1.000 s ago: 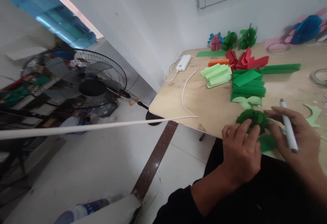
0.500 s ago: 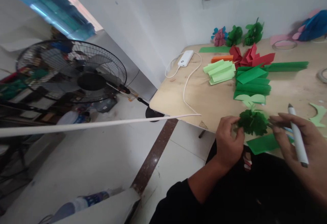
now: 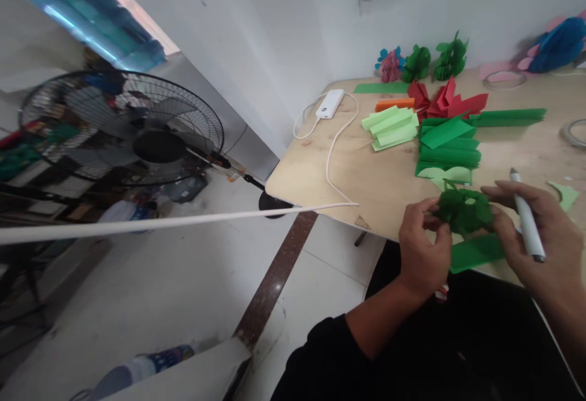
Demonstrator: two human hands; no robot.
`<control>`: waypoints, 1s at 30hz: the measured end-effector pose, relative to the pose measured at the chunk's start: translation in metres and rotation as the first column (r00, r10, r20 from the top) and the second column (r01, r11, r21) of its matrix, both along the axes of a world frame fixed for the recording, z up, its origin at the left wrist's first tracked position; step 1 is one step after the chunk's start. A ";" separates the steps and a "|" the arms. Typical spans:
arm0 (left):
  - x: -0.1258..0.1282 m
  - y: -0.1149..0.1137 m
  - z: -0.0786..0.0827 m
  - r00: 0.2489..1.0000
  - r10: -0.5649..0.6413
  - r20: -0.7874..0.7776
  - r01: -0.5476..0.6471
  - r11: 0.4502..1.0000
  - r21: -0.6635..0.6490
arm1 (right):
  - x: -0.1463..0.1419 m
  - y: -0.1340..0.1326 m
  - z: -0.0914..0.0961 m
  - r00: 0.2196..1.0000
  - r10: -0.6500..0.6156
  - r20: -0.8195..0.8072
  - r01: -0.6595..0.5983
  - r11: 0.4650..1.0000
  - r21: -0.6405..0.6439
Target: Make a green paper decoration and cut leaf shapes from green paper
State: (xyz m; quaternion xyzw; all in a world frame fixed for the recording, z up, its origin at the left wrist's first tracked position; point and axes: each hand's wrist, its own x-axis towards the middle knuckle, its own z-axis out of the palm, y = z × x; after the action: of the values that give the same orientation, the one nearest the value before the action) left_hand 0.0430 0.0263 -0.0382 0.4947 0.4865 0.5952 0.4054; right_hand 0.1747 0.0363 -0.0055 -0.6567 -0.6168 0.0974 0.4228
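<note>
At the near edge of a plywood surface, folded green paper lies beyond a green paper flower pinched by the left hand. The right hand curls around a white marker just beside it.

No words can be read: a tiny dark mark on the white power bank at far left and the printed label on the bottle on the near floor stay too small or blurred.

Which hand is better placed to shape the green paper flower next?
Probably the left hand: its fingers pinch the green paper flower, while the right hand is holding a white marker.
</note>
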 end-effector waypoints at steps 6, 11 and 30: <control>-0.003 0.002 -0.002 0.999 0.000 -0.043 -0.001 1.000 -0.014 | 0.001 0.007 -0.002 0.999 -0.033 0.007 0.033 0.998 -0.059; 0.002 -0.002 -0.003 0.996 -0.067 -0.065 0.069 0.997 0.028 | 0.008 0.014 -0.003 0.997 -0.071 -0.009 0.070 0.995 -0.069; -0.014 0.008 0.001 0.999 0.011 -0.041 -0.013 0.999 -0.044 | 0.014 0.023 -0.004 0.990 0.003 -0.140 -0.017 0.995 -0.103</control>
State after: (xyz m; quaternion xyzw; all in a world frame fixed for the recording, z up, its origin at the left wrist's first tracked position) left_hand 0.0292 0.0340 -0.0375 0.4948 0.5105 0.5766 0.4027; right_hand 0.1891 0.0597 -0.0100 -0.6663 -0.5832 0.1771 0.4296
